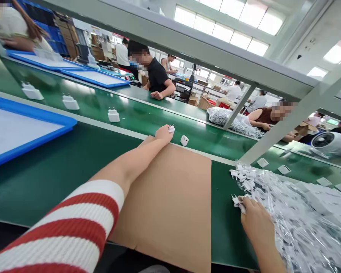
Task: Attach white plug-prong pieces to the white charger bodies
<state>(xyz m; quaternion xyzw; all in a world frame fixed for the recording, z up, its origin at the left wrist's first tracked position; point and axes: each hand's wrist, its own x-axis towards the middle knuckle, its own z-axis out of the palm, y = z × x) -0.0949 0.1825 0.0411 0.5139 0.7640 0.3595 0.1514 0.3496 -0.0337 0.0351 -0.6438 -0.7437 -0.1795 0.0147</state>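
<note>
Striped sleeve (74,227) reached across the green belt (45,182) and the cardboard sheet (173,204). To the right, a clear bag (295,212) held heaped white parts. Left hand (163,133) pinched a plug piece (171,129) at the conveyor's edge, near a white shell (184,140). Right hand (254,222) was closed on another piece (236,201) at the heap's edge. Light fingertip pinches likely suited such small parts.

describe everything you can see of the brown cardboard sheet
Plain brown cardboard sheet, flat, unprinted, straight cut edges. It lies on the green table, far edge at the pale strip beside the conveyor, near edge seeming to overhang the table front slightly. The left forearm crosses its far left corner; the left hand, pinching a small white part, is at that far edge.
</note>
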